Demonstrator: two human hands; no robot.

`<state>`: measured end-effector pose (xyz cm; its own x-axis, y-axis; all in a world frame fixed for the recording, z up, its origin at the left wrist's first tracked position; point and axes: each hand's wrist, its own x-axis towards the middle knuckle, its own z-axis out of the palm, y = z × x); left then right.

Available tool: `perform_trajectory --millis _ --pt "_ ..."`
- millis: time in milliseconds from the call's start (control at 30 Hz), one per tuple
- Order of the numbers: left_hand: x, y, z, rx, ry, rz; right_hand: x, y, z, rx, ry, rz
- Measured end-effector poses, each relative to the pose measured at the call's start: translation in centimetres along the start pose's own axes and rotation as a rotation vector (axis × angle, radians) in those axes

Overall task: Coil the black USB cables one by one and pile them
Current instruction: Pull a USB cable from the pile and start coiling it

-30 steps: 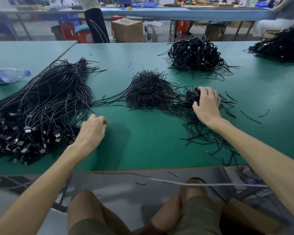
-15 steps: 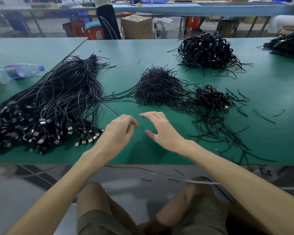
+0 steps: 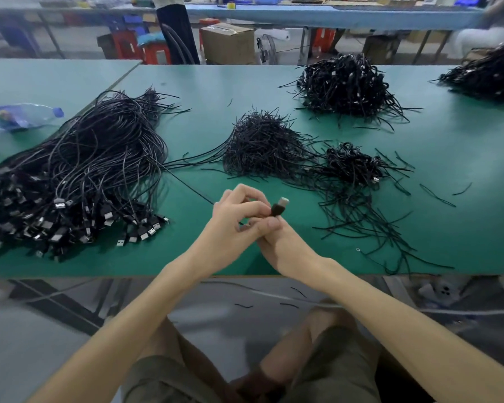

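Observation:
Both hands meet over the green table's (image 3: 274, 82) front middle. My left hand (image 3: 233, 219) pinches one black USB cable just behind its plug (image 3: 279, 206), which points up and right. Tucked under it, my right hand (image 3: 282, 245) has its thumb curled against the same cable. The cable's thin cord (image 3: 186, 184) trails left toward a big heap of uncoiled cables (image 3: 76, 175). To the right lies a small pile of coiled cables (image 3: 352, 164).
A mound of short black ties (image 3: 262, 144) sits in the table's middle, with loose ties scattered right of it. Larger coiled piles lie at the back (image 3: 344, 82) and far right (image 3: 489, 74). A plastic bottle (image 3: 21, 116) lies at the left.
My right hand left the small coiled pile and came back to the front middle. The left hand drew one cable out of the heap, and both hands now hold it near the plug.

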<state>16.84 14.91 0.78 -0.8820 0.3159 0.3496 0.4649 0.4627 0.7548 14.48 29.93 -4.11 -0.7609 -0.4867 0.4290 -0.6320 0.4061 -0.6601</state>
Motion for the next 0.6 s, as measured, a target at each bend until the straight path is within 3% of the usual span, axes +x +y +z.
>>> perform_trajectory --millis 67,100,167,233,300,400,600 --pt "0.1 0.3 -0.1 -0.061 -0.020 -0.005 0.1 -1.4 0.1 0.055 0.136 -0.046" --pt "0.0 0.6 -0.2 -0.157 -0.051 -0.032 0.2 -1.7 -0.2 -0.045 0.169 -0.079" --pt "-0.2 1.2 -0.4 -0.291 -0.086 -0.047 -0.2 -1.5 -0.3 0.083 0.060 0.057" --pt "-0.4 1.4 -0.6 -0.366 -0.089 -0.040 -0.6 -1.3 -0.9 -0.002 -0.058 0.135" --pt "-0.5 1.4 -0.8 -0.436 -0.111 -0.032 -1.3 -1.3 -0.9 -0.068 -0.055 0.052" --pt "-0.5 1.4 -0.4 -0.596 -0.131 -0.030 -1.5 -1.9 -1.5 -0.017 -0.079 0.080" --pt "-0.2 1.5 -0.6 -1.032 -0.027 -0.129 -1.7 -1.4 -3.1 -0.262 -0.109 -0.015"
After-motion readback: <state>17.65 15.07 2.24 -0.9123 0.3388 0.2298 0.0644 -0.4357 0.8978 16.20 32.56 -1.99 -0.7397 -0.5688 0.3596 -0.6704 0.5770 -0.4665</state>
